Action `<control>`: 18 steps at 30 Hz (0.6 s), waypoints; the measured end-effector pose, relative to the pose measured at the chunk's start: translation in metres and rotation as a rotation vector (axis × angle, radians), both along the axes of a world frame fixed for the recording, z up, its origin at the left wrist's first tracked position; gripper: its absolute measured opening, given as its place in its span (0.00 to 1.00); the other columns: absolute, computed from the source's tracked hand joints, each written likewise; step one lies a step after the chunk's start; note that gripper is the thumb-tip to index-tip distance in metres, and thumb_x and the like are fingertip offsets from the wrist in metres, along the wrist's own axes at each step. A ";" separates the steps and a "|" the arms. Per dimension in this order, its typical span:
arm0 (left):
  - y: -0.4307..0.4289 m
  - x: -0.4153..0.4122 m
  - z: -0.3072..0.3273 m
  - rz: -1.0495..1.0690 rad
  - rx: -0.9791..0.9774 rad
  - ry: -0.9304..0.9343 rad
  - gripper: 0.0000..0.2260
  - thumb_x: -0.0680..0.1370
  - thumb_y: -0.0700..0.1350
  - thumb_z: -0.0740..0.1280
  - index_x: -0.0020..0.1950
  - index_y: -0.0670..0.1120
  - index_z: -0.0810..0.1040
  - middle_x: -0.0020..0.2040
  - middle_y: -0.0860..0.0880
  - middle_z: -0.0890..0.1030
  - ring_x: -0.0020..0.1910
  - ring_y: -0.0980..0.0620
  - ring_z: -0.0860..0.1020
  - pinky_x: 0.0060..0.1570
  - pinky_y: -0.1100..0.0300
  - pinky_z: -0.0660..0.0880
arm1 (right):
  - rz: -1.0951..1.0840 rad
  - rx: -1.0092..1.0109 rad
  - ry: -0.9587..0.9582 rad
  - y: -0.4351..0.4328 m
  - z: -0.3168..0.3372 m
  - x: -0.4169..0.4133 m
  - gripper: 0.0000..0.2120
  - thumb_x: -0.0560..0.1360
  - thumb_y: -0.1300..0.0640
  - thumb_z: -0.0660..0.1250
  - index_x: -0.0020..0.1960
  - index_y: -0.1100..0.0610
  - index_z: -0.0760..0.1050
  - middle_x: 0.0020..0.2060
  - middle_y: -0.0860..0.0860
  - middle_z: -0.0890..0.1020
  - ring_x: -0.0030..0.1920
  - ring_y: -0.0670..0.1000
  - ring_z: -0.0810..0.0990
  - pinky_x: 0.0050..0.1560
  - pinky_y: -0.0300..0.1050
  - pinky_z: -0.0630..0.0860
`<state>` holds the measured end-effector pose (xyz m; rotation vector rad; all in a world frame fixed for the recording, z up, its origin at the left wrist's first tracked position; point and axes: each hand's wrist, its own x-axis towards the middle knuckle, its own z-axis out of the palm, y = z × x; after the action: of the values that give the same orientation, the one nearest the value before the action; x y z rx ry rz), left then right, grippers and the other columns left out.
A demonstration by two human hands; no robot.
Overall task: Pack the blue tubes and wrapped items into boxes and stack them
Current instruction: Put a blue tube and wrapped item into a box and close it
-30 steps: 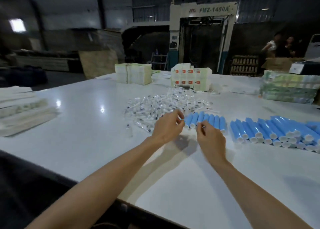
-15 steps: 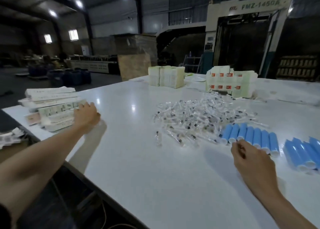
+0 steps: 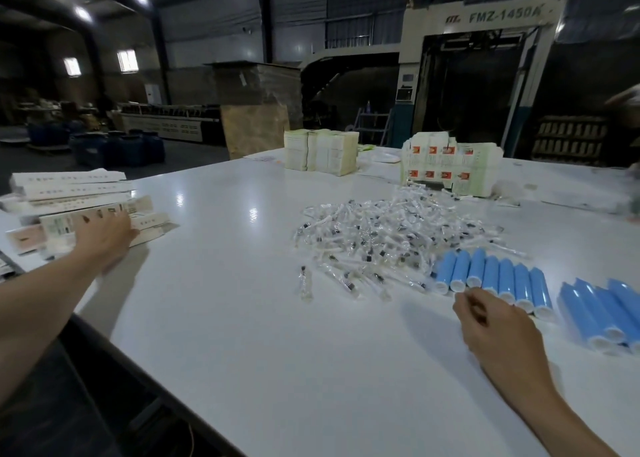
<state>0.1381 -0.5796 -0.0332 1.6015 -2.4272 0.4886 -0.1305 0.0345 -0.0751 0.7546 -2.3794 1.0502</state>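
Note:
A row of blue tubes (image 3: pixel 493 280) with white caps lies on the white table (image 3: pixel 242 318), right of centre. More blue tubes (image 3: pixel 599 311) lie at the right edge. A heap of clear wrapped items (image 3: pixel 388 235) spreads behind them. Flat folded boxes (image 3: pixel 69 207) are stacked at the table's left end. My left hand (image 3: pixel 105 237) rests on that stack, fingers over the top box; whether it grips one is unclear. My right hand (image 3: pixel 491 325) hovers loosely curled just in front of the tube row, holding nothing visible.
Two stacks of packed cartons, pale (image 3: pixel 320 153) and red-marked (image 3: pixel 450 169), stand at the table's far side. A large machine (image 3: pixel 478 69) and pallets stand behind. The table's near edge runs diagonally at lower left.
My left hand left the tube row, swung far left and now lies on the flat box stack. My right hand stayed by the tubes. My view turned left.

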 end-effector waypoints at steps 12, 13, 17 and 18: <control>0.116 -0.072 0.044 -0.523 0.022 0.280 0.35 0.79 0.53 0.77 0.80 0.44 0.67 0.73 0.40 0.68 0.52 0.33 0.83 0.42 0.42 0.79 | 0.007 0.011 -0.002 -0.001 0.000 0.000 0.17 0.82 0.54 0.66 0.35 0.51 0.70 0.25 0.47 0.74 0.28 0.50 0.74 0.33 0.49 0.72; 0.134 -0.083 0.047 -0.561 0.040 0.304 0.35 0.78 0.54 0.78 0.79 0.45 0.68 0.72 0.43 0.68 0.51 0.35 0.83 0.41 0.44 0.78 | 0.006 0.014 -0.004 -0.001 0.000 0.000 0.16 0.82 0.54 0.66 0.35 0.51 0.70 0.25 0.47 0.74 0.28 0.50 0.74 0.32 0.49 0.71; 0.214 -0.125 0.053 -0.705 0.189 0.419 0.32 0.74 0.53 0.81 0.68 0.52 0.64 0.63 0.50 0.74 0.49 0.41 0.85 0.42 0.45 0.84 | 0.025 0.020 -0.015 -0.002 0.002 0.002 0.15 0.83 0.54 0.65 0.37 0.52 0.72 0.26 0.47 0.73 0.29 0.49 0.73 0.33 0.48 0.69; 0.235 -0.135 0.053 -0.749 0.270 0.463 0.31 0.74 0.53 0.81 0.65 0.54 0.63 0.59 0.53 0.76 0.46 0.45 0.86 0.41 0.46 0.85 | 0.032 0.024 -0.025 -0.001 0.002 0.003 0.15 0.83 0.53 0.65 0.37 0.53 0.72 0.26 0.47 0.73 0.29 0.50 0.73 0.33 0.49 0.69</control>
<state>0.0029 -0.3444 0.0194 0.6434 -2.5190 -0.3112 -0.1278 0.0332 -0.0727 0.7946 -2.4132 1.0513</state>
